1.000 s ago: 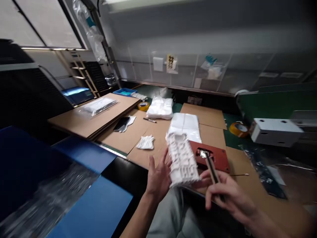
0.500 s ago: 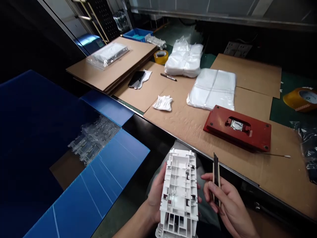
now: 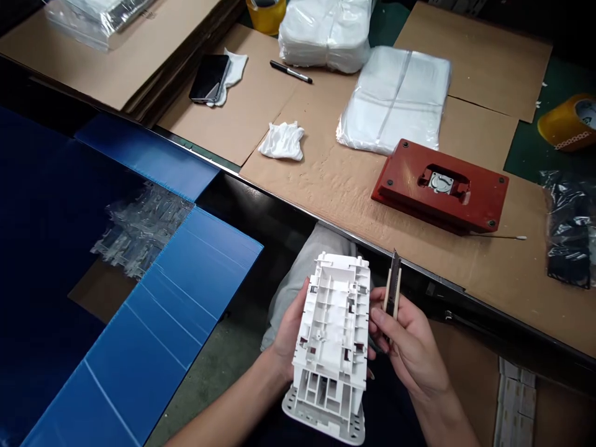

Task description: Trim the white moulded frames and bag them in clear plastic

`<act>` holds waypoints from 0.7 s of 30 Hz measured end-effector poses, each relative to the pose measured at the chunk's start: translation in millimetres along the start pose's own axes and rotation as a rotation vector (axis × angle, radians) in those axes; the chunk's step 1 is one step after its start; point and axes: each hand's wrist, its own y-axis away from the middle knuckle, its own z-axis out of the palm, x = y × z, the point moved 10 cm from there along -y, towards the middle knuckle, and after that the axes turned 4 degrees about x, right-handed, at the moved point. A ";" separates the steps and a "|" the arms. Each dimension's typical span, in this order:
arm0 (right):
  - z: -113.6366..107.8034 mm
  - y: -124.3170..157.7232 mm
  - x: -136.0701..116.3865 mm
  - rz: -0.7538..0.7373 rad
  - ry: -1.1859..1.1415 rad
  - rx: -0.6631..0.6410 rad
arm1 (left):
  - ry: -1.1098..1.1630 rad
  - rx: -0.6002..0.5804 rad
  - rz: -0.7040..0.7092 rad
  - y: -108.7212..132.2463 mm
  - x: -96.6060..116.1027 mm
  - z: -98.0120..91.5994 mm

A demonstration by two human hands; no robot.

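Left hand point(image 3: 289, 329): grasps the white housing point(image 3: 334, 329) from its 9 o'clock side.
Right hand point(image 3: 412, 351): clenched on the knife point(image 3: 393, 287), at the housing's 3 o'clock.
Hidden: left fingertips, behind the housing.

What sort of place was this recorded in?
Probably a factory trimming or packing bench: a cardboard-covered table with a red fixture and bags, a blue bin of clear parts, the left hand holding a moulded part, the right hand a knife.
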 end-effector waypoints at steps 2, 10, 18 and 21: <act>-0.2 -0.3 0.9 0.004 0.000 0.003 | -0.050 0.004 0.004 0.5 0.4 1.2; 0.6 0.3 3.6 0.004 -0.012 0.015 | 0.040 0.007 0.012 -0.7 -2.3 -5.6; -9.3 -3.1 7.3 0.001 0.046 0.045 | -0.012 0.051 0.069 -0.5 0.9 -20.3; -21.0 -6.1 10.5 -0.008 0.070 0.104 | -0.216 0.107 0.156 3.5 8.4 -35.3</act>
